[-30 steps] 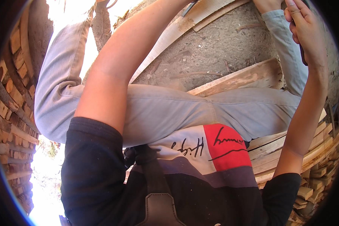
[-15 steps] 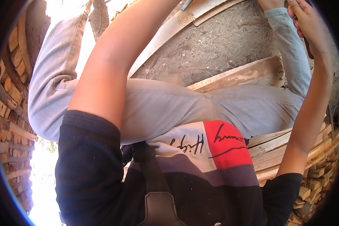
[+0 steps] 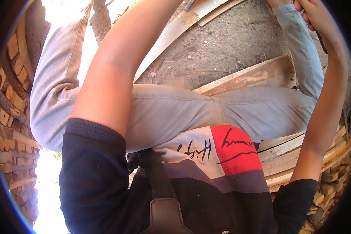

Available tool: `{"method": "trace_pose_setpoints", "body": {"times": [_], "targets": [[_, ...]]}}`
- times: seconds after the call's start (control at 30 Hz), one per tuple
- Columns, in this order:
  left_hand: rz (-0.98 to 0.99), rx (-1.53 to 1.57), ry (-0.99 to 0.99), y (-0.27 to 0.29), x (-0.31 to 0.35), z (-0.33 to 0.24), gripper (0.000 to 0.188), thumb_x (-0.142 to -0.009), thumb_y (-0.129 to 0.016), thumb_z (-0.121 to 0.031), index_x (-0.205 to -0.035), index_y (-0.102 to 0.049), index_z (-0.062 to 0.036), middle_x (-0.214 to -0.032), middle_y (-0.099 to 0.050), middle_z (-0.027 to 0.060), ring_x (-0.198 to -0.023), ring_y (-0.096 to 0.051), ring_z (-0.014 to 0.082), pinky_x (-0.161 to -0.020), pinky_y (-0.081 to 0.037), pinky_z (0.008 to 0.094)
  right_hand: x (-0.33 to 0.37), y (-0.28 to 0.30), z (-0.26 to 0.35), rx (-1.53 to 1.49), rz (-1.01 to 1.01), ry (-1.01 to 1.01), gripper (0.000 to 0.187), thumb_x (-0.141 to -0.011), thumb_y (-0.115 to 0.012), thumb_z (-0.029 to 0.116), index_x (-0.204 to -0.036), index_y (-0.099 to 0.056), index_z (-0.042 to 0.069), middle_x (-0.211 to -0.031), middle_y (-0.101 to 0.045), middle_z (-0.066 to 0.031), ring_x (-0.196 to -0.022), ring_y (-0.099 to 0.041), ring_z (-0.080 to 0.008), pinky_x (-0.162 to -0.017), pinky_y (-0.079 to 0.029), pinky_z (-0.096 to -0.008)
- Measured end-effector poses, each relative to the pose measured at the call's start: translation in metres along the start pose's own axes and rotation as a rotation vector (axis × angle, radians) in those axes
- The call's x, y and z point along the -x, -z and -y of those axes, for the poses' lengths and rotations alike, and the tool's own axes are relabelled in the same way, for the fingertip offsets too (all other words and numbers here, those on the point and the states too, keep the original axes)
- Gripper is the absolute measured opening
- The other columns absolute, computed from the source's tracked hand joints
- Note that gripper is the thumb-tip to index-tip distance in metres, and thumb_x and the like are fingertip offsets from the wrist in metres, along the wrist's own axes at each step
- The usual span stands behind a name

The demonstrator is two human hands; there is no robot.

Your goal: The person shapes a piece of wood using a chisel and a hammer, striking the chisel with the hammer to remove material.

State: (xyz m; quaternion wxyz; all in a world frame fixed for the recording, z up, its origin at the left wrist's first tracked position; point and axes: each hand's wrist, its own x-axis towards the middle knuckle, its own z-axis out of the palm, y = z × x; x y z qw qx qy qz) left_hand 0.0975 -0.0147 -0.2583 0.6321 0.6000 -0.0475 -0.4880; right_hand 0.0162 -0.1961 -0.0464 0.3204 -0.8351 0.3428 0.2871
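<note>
My right hand (image 3: 321,20) is at the upper right, partly cut off by the picture's edge, with its fingers curled closed. The end of a dark, narrow handle (image 3: 321,42) sticks out below the palm by the wrist; the rest of that tool is hidden or out of the picture. My left arm (image 3: 121,58) reaches up past the top edge, so the left hand is out of sight. Near that edge a grey metal strip (image 3: 189,5) lies against a long pale board (image 3: 175,33); what it belongs to cannot be made out.
My legs in grey trousers (image 3: 167,113) spread over bare ground (image 3: 214,46). A rough wooden plank (image 3: 253,74) lies between them. Long boards (image 3: 280,156) are beneath me at the right. Stacked wood pieces stand at the left (image 3: 15,97) and lower right (image 3: 327,191).
My right hand has risen slightly toward the top edge, and its forearm has shifted a little to the right. The left forearm has moved slightly at the top.
</note>
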Motion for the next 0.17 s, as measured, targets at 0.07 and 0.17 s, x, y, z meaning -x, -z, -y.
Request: {"method": "trace_pose_setpoints", "body": {"times": [0.07,0.17], "targets": [[-0.005,-0.016,-0.016,-0.001,-0.004,0.001,0.047,-0.101,-0.056,-0.056,-0.078,-0.052,-0.0157,-0.06,-0.046,-0.0018,-0.042,-0.037,0.0103,-0.039,-0.028,0.0292,-0.001,0.005,-0.009,-0.224,0.016,0.101,0.035,-0.11,-0.044,0.019,-0.14,-0.059,0.008,-0.067,-0.053,0.0043,-0.047,-0.046,-0.0041,-0.042,-0.04,-0.0194],[-0.009,-0.067,-0.025,0.0,-0.004,0.006,0.048,-0.101,-0.055,-0.057,-0.078,-0.052,-0.015,-0.06,-0.046,-0.0013,-0.042,-0.038,0.0105,-0.039,-0.028,0.0296,-0.024,-0.006,-0.026,0.09,0.049,0.182,0.036,-0.11,-0.046,0.024,-0.14,-0.058,0.008,-0.071,-0.059,0.0017,-0.05,-0.052,-0.0072,-0.043,-0.044,-0.0235]]}}
